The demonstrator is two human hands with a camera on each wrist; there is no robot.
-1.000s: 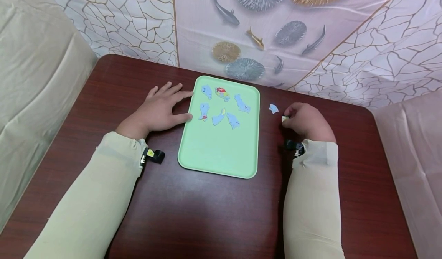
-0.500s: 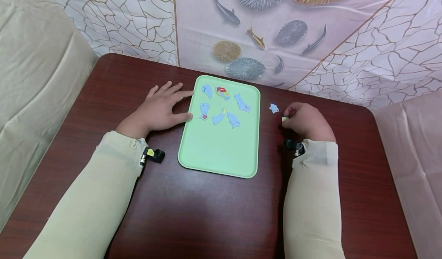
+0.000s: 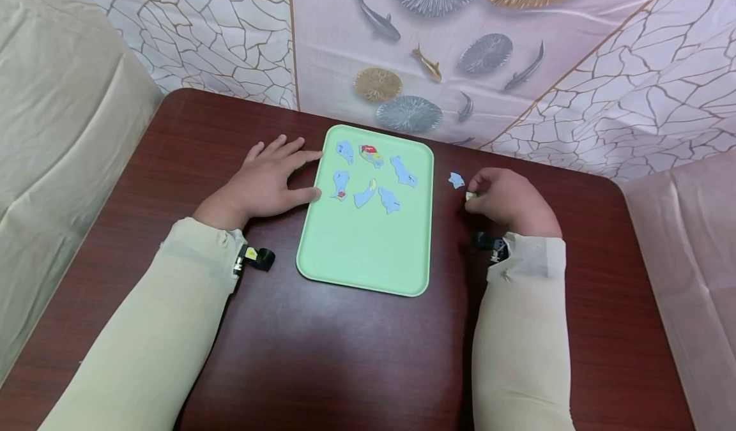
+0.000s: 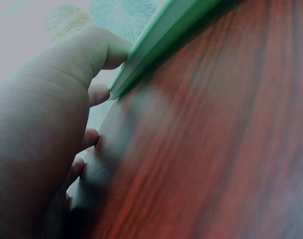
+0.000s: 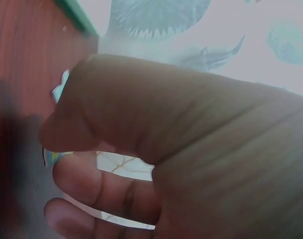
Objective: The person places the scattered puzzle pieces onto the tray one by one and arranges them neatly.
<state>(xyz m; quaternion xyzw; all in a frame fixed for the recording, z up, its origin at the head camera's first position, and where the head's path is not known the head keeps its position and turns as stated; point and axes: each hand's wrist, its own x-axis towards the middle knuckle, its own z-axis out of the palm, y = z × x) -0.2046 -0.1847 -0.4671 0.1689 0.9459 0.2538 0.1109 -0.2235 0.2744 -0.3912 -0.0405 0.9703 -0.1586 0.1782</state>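
A light green tray [image 3: 363,246] lies on the table, bearing several irregular flat puzzle pieces [image 3: 388,200], mostly light blue with some red and yellow. My left hand [image 3: 259,182] is spread flat at the tray's left side, its thumb and index fingertip touching the rim; the left wrist view also has them against the tray's green edge [image 4: 156,40]. Right of the tray, my right hand [image 3: 512,201] pinches a small yellowish puzzle piece [image 3: 470,196] between thumb and index finger. Most of that piece [image 5: 52,157] is hidden by the fingers. Another light blue piece [image 3: 456,180] lies just beyond them.
The dark red-brown wooden table [image 3: 322,348] extends around the tray. A patterned cloth [image 3: 218,35] with fish and round shapes hangs along its back edge. Pale cloth [image 3: 57,131] covers the left side, and more hangs at the right.
My right hand has shifted very slightly left with the pinched puzzle piece. The left hand, the tray and its pieces have stayed in place.
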